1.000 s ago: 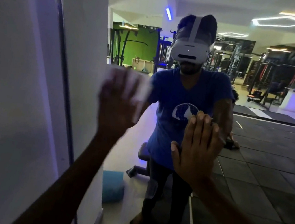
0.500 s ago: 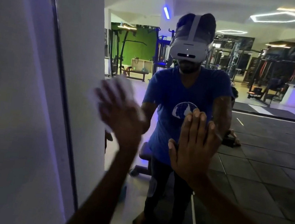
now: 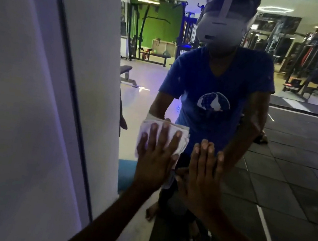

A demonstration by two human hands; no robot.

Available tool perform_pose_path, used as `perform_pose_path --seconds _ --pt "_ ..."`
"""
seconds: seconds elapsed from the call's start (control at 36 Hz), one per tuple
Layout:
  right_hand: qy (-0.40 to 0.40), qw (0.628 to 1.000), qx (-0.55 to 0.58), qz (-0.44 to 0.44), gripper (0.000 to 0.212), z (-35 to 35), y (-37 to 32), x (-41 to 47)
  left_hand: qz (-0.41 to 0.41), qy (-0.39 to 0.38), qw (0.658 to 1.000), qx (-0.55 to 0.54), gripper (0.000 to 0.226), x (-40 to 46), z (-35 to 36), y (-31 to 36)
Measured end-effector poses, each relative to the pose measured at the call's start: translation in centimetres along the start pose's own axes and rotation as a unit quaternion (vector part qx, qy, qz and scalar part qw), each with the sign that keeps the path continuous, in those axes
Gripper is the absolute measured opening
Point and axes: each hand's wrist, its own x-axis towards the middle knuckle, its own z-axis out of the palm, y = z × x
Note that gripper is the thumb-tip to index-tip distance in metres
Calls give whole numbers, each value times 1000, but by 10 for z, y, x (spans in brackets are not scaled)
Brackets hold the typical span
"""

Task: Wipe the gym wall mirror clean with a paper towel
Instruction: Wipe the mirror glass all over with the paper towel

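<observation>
**A:** Start with what was closest. How were the hands?

**B:** The left hand point(image 3: 154, 156) lay flat, fingers straight and a little apart, pressing the paper towel point(image 3: 164, 136) against the mirror point(image 3: 288, 179). The towel sat folded under those fingertips, low on the glass near its left edge strip point(image 3: 72, 87). The right hand point(image 3: 203, 177) was flat too, fingers together, palm braced on the glass just beside the left, holding nothing.

**A:** And how far along did the wiping seem?

**B:** Mid-job, I judged. A faint haze showed higher up around the reflected headset point(image 3: 220, 28), so that part probably needed passes yet. The wide stretch to the right looked untouched by either hand; whether it was clean I couldn't tell.

**A:** What had changed from a second before?

**B:** The left hand and towel had dropped from about shoulder height of the reflection point(image 3: 216, 99) to its waist, sweeping downward. They had been blurred with motion; here they were sharp. The right hand had kept its place.
</observation>
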Motion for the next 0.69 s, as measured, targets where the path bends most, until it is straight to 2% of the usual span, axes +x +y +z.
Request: perform_pose_path --seconds 0.03,0.06,0.08,0.11,0.17,0.22,0.25,0.28,0.31,0.36,0.42,0.44,0.47,0.5,0.58,0.69 --pt "-5 1000 2 -1 103 4 -2 -7 50 -8 998 30 57 -5 -1 -23" --pt "-7 1000 3 0 102 6 -4 -12 55 -1 997 61 57 -8 -4 -49" --pt "-9 1000 0 3 100 7 -7 -16 15 20 997 76 60 -11 -8 -75" --pt "-11 1000 -5 7 100 8 -9 -19 -60 48 994 74 60 -12 -14 -98" --pt "-13 1000 -11 14 102 11 -13 -22 -227 115 965 55 60 -16 -17 -127" --pt "-16 1000 -6 23 102 15 -18 -24 -363 171 916 -10 64 -16 -9 -111" --pt "-19 999 -4 25 101 17 -20 -26 -402 182 897 -36 64 -15 -2 -88" --pt "-24 999 -1 24 99 19 -22 -29 -416 174 891 -46 65 -17 5 -58" --pt "-30 999 3 22 97 21 -24 -33 -405 141 902 -46 65 -24 14 -27" --pt "-42 999 16 8 91 25 -25 -47 -301 31 952 -57 67 -55 26 24" --pt "-52 998 19 -18 90 32 -21 -67 -147 -29 988 -33 67 -84 34 13" --pt "-55 998 12 -36 93 36 -17 -75 -100 -30 994 -11 68 -89 32 -10" --pt "-52 997 3 -51 97 38 -13 -80 -86 -17 996 11 72 -91 30 -36" --pt "-46 997 -3 -58 100 41 -10 -82 -113 5 993 33 76 -91 27 -61" --pt "-44 998 -6 -45 106 42 -13 -82 -292 104 951 -4 70 -89 18 -111" --pt "-52 998 -3 -32 111 47 -19 -83 -397 172 899 -77 62 -78 34 -106"
